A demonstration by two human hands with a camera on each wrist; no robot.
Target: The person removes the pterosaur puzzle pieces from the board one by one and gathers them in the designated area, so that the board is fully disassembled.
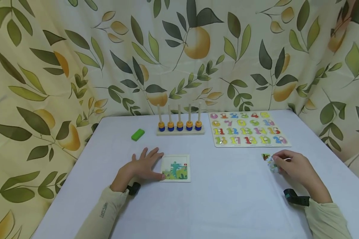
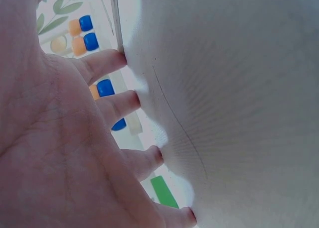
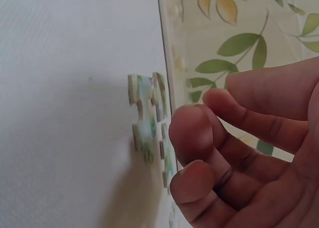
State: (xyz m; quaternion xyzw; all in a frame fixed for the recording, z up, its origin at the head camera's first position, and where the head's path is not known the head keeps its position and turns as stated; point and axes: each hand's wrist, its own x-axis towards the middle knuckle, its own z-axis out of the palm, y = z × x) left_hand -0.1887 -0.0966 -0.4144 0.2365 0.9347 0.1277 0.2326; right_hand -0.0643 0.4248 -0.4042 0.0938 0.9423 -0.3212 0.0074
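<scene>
Fingers spread, my left hand point(image 1: 142, 166) rests on the table with its thumb at the lower left corner of a square picture puzzle point(image 1: 175, 168) in a white frame, showing a blue-green dinosaur. In the left wrist view, the palm and fingertips of this hand point(image 2: 75, 133) show against the white cloth. On the right, my right hand point(image 1: 296, 166) hovers over several loose jigsaw pieces point(image 1: 270, 163), partly covering them. The right wrist view shows this hand point(image 3: 239, 153) with loosely bent fingers and nothing visible between them. Jigsaw pieces point(image 3: 144, 118) lie beside its fingertips.
Behind the left hand lies a green block point(image 1: 138, 134). A peg counting stand point(image 1: 180, 132) with orange and blue beads stands at the table's back. To its right is a number puzzle board point(image 1: 248, 129). A patterned curtain point(image 1: 179, 76) hangs behind the table.
</scene>
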